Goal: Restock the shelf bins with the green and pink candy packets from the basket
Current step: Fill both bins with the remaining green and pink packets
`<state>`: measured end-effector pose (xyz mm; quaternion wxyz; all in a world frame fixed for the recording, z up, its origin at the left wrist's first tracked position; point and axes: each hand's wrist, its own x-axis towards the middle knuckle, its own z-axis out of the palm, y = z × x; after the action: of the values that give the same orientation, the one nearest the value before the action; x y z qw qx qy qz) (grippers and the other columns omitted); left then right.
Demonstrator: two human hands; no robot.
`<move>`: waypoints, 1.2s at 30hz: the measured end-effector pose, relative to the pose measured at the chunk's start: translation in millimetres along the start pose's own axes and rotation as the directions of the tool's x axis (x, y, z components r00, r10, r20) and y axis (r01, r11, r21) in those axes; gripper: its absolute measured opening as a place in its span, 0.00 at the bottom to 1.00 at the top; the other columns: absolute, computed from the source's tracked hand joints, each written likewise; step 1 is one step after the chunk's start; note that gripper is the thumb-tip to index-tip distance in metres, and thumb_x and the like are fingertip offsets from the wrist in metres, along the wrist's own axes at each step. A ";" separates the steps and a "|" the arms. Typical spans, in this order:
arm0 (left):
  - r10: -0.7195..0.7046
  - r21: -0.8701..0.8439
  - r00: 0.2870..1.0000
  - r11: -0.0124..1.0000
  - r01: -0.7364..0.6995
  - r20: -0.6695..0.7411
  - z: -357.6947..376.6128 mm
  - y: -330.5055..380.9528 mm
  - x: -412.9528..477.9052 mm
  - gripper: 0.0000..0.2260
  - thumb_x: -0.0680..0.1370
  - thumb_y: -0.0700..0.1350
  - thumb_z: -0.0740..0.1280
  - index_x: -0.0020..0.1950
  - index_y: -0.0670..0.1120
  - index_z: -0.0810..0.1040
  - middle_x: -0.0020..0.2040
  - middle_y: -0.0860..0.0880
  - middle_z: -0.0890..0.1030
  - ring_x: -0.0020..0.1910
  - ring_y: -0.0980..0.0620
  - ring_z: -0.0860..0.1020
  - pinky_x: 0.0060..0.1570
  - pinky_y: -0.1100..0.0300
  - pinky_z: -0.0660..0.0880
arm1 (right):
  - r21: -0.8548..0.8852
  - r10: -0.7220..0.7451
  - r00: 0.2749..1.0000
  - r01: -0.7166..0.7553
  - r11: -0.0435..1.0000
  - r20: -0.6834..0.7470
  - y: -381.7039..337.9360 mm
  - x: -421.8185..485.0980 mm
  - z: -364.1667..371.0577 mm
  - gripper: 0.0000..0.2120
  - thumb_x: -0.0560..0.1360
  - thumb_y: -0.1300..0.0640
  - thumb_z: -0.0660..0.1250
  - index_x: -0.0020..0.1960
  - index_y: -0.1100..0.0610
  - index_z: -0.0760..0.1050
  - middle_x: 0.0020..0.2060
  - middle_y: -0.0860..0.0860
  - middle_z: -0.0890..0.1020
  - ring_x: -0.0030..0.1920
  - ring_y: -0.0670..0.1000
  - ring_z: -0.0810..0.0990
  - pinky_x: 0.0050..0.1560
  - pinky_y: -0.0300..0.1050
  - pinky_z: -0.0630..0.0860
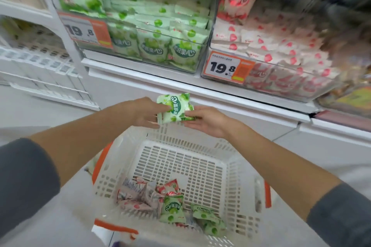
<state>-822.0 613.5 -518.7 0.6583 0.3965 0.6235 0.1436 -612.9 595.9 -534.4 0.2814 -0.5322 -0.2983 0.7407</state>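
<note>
One glossy green candy packet (176, 108) hung above the white slotted plastic basket's (181, 163) far rim, with open air beyond. The left hand (145, 112) pinched its left end and the right hand (207, 122) pinched its right.

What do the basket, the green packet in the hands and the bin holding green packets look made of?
The basket looks like rigid white plastic, matte, with moulded slots. The green packet is probably thin plastic film: it is glossy and crinkled. The bin looks like clear hard plastic, perhaps acrylic, since packets show through its front.
</note>
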 end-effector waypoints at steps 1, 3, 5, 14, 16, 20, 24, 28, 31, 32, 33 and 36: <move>0.086 -0.057 0.996 0.995 -0.087 -0.015 -0.6 5.5 -2.1 0.15 0.76 0.43 0.72 0.60 0.39 0.77 0.55 0.42 0.82 0.49 0.48 0.81 0.49 0.55 0.81 | -0.025 0.017 1.000 -0.017 1.000 0.005 -6.2 -8.7 3.4 0.13 0.75 0.66 0.68 0.59 0.62 0.74 0.51 0.57 0.83 0.51 0.54 0.83 0.57 0.45 0.79; 0.314 0.142 0.945 0.944 -0.299 -0.096 -2.9 15.2 -7.0 0.10 0.75 0.39 0.73 0.55 0.40 0.80 0.49 0.42 0.83 0.44 0.47 0.81 0.44 0.56 0.80 | -0.211 -0.059 0.994 0.039 0.977 -0.089 -13.8 -18.2 9.4 0.18 0.73 0.64 0.71 0.61 0.56 0.71 0.52 0.54 0.82 0.53 0.53 0.81 0.61 0.47 0.75; 0.492 0.437 0.866 0.799 -0.412 -0.083 -7.6 24.9 -14.4 0.07 0.74 0.39 0.74 0.50 0.39 0.81 0.47 0.41 0.83 0.46 0.42 0.81 0.44 0.52 0.78 | -0.382 -0.251 0.950 0.164 0.910 -0.188 -21.1 -22.6 15.9 0.27 0.70 0.62 0.75 0.65 0.53 0.68 0.56 0.52 0.80 0.57 0.51 0.80 0.62 0.49 0.73; 0.611 0.370 0.790 0.747 -0.553 -0.054 -32.6 54.7 -40.6 0.08 0.75 0.40 0.73 0.54 0.42 0.82 0.43 0.49 0.82 0.41 0.53 0.79 0.35 0.69 0.73 | -0.621 -0.508 0.861 0.384 0.683 -0.027 -57.8 -25.0 54.2 0.09 0.74 0.62 0.72 0.53 0.63 0.80 0.49 0.62 0.84 0.46 0.51 0.81 0.53 0.51 0.78; 0.681 0.311 0.714 0.722 -0.617 -0.165 -36.6 66.4 -48.6 0.10 0.75 0.43 0.74 0.55 0.44 0.81 0.42 0.54 0.80 0.43 0.54 0.79 0.37 0.70 0.72 | -0.616 -0.542 0.840 0.411 0.673 -0.032 -76.6 -27.8 62.4 0.06 0.74 0.62 0.72 0.51 0.59 0.80 0.44 0.55 0.85 0.44 0.49 0.82 0.51 0.49 0.79; 0.713 0.262 0.423 0.637 -0.726 -0.560 -58.2 88.6 -62.3 0.07 0.77 0.49 0.68 0.52 0.49 0.78 0.45 0.55 0.78 0.44 0.56 0.76 0.49 0.56 0.76 | -0.612 -0.588 0.807 0.443 0.655 -0.045 -124.2 -28.9 81.2 0.10 0.73 0.57 0.74 0.43 0.50 0.72 0.35 0.42 0.76 0.39 0.44 0.76 0.44 0.39 0.76; 0.652 0.358 0.181 0.602 -0.714 -0.736 -95.2 107.4 -67.8 0.04 0.75 0.48 0.63 0.44 0.49 0.73 0.39 0.52 0.75 0.38 0.53 0.73 0.42 0.50 0.73 | -0.522 -0.655 0.753 0.533 0.666 -0.067 -177.9 -24.8 109.9 0.18 0.74 0.58 0.72 0.62 0.57 0.74 0.44 0.47 0.82 0.42 0.46 0.81 0.47 0.41 0.81; 0.704 0.593 -0.059 0.545 -0.592 -0.707 -134.6 120.4 -55.4 0.04 0.75 0.46 0.63 0.42 0.47 0.71 0.39 0.51 0.72 0.42 0.48 0.72 0.42 0.51 0.70 | -0.448 -0.715 0.669 0.586 0.676 -0.204 -236.6 20.3 135.6 0.20 0.74 0.60 0.72 0.62 0.67 0.72 0.55 0.63 0.81 0.47 0.55 0.80 0.43 0.45 0.80; 0.769 0.724 -0.180 0.456 -0.517 -0.614 -161.8 119.8 -37.8 0.04 0.74 0.45 0.62 0.41 0.46 0.70 0.38 0.51 0.71 0.41 0.48 0.70 0.42 0.49 0.69 | -0.590 -0.772 0.570 0.531 0.608 -0.282 -279.8 75.2 150.1 0.09 0.76 0.57 0.70 0.54 0.59 0.75 0.52 0.54 0.77 0.50 0.53 0.76 0.56 0.49 0.76; 0.781 0.749 -0.201 0.440 -0.495 -0.591 -169.1 118.1 -31.6 0.04 0.74 0.44 0.62 0.41 0.46 0.70 0.38 0.50 0.71 0.41 0.47 0.69 0.41 0.49 0.69 | -0.704 -0.798 0.531 0.449 0.551 -0.286 -291.0 90.9 153.7 0.14 0.77 0.54 0.68 0.60 0.59 0.75 0.52 0.53 0.74 0.52 0.52 0.74 0.59 0.45 0.72; 0.791 0.772 -0.219 0.426 -0.472 -0.571 -174.8 116.8 -26.3 0.04 0.74 0.44 0.62 0.41 0.45 0.70 0.38 0.49 0.71 0.41 0.47 0.69 0.41 0.48 0.69 | -0.809 -0.829 0.490 0.352 0.471 -0.270 -300.9 105.2 156.9 0.19 0.79 0.51 0.66 0.65 0.60 0.73 0.54 0.53 0.74 0.55 0.52 0.74 0.59 0.40 0.68; 0.832 0.833 -0.262 0.357 -0.423 -0.489 -181.1 112.9 -12.7 0.03 0.74 0.42 0.62 0.41 0.44 0.71 0.38 0.47 0.72 0.40 0.46 0.69 0.41 0.47 0.69 | -0.921 -0.900 0.363 0.208 0.329 -0.240 -314.9 136.9 160.0 0.21 0.80 0.52 0.61 0.70 0.61 0.69 0.67 0.56 0.74 0.68 0.55 0.70 0.61 0.39 0.61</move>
<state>-959.1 739.6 -413.9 -0.1279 0.5985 0.5578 0.5606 -772.3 882.6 -345.0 0.3834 -0.6801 -0.6209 0.0701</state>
